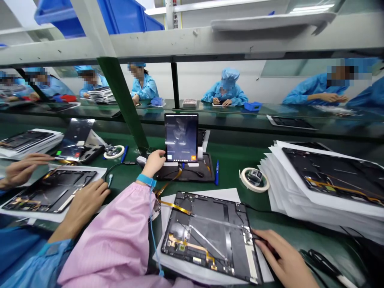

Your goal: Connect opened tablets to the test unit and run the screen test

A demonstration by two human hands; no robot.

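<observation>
An opened tablet back (pixel 210 236), with a dark inner plate and yellow flex cables, lies on white sheets in front of me. My right hand (pixel 283 258) rests at its right edge, fingers pinched on a black cable there. My left hand (pixel 154 162), in a pink sleeve with a blue wrist strap (pixel 146 180), reaches forward. Its fingers are curled on the lower left corner of an upright tablet (pixel 181 137), which stands lit in a black cradle (pixel 192 172).
A co-worker's hands (pixel 81 208) in blue sleeves work on another opened tablet (pixel 51 192) at my left. Tape rolls (pixel 255 179) and a blue pen (pixel 216 172) lie on the green belt. A stack of tablets on sheets (pixel 327 180) fills the right. More people sit across the line.
</observation>
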